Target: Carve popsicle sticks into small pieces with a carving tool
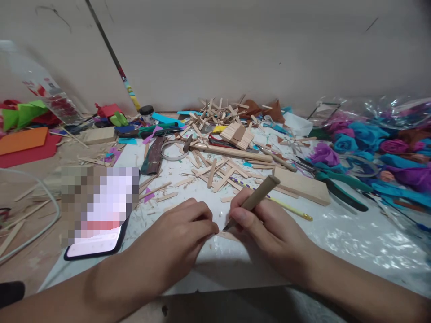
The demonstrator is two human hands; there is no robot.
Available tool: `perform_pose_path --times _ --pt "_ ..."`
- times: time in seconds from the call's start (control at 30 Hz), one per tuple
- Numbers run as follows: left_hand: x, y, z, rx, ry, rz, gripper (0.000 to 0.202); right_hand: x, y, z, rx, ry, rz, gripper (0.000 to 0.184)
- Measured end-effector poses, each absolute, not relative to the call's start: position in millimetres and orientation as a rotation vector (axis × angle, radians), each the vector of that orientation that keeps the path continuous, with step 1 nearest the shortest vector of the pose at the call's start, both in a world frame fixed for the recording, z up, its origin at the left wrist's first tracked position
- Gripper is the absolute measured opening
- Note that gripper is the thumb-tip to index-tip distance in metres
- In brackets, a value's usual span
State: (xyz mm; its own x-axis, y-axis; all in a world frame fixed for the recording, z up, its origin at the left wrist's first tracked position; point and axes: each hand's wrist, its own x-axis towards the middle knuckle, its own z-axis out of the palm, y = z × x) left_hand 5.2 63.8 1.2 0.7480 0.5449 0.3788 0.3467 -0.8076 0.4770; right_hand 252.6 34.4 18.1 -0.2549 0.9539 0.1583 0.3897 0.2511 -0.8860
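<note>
My right hand (266,224) grips a pointed carving tool with a thick tan handle (259,195), tilted so its dark tip faces down and left. That tip meets a small flat craft stick (229,235) on the white sheet. My left hand (185,233) is closed, its fingertips pinching the left end of the same stick; part of the stick is hidden beneath both hands. Just beyond my right hand lie a yellow pencil (292,210) and a block of wood (301,185).
A lit phone (97,244) lies left of my left hand. Loose craft sticks (229,175), a hammer (232,151), a tape roll (175,150) and green-handled pliers (346,190) lie farther back. Coloured crepe paper flowers (346,141) crowd the right; a plastic bottle (43,85) leans at left.
</note>
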Motion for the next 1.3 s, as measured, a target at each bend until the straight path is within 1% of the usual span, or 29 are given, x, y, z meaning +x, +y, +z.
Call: perform_pose_path --times 0.07,0.33,0.57,0.77,0.9,1.07,1.3 --pt "4.7 64.9 1.5 2.569 0.676 0.712 0.032 253.2 35.6 16.5 -1.235 -1.83 0.951 0.031" --pt "4.6 64.2 -4.0 2.552 0.701 0.724 0.03 253.3 35.6 17.9 -1.257 -1.915 0.925 0.037" --pt "3.1 66.3 -10.2 2.54 0.709 0.7 0.032 247.7 35.9 23.1 -1.327 -1.931 0.903 0.028" --pt "1.8 66.4 -11.8 2.539 0.688 0.757 0.031 244.7 40.1 24.5 -1.35 -1.916 0.952 0.031" --pt "3.0 65.4 -10.4 2.551 0.688 0.779 0.031 244.5 41.3 23.5 -1.355 -1.892 0.987 0.029" --pt "4.1 65.2 -6.8 2.562 0.679 0.762 0.037 244.1 43.5 19.2 -1.358 -1.792 1.031 0.033" --pt "2.8 65.0 -4.0 2.542 0.674 0.732 0.036 246.1 43.8 17.8 -1.336 -1.672 1.162 0.042"
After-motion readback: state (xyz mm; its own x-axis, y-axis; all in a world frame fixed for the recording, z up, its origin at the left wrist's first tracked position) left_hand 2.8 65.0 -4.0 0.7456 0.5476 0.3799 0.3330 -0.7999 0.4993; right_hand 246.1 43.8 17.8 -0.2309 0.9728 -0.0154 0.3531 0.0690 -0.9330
